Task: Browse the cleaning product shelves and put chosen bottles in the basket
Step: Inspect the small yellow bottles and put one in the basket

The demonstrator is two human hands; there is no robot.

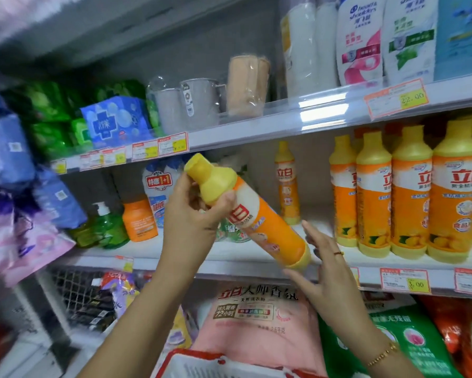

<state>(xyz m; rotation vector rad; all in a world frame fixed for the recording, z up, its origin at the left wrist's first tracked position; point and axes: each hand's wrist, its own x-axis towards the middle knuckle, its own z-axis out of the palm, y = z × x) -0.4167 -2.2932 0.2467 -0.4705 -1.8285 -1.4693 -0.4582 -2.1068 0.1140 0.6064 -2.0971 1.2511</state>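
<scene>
Fingers (197, 202) of left hand (188, 216) curl round tilted dish-soap bottle (267, 222) at its yellow shoulder, in front of shelf (147, 249); right hand (326, 271) spread flat by base. Rigid, likely slick, weighty: support base.

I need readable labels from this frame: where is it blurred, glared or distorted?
Head view: motion blur smears the blue packets at the left edge; the orange dish-soap bottle, left hand and right hand are fairly sharp; glare streaks the shelf-edge strip; wide-angle distortion tilts the shelves.
</scene>
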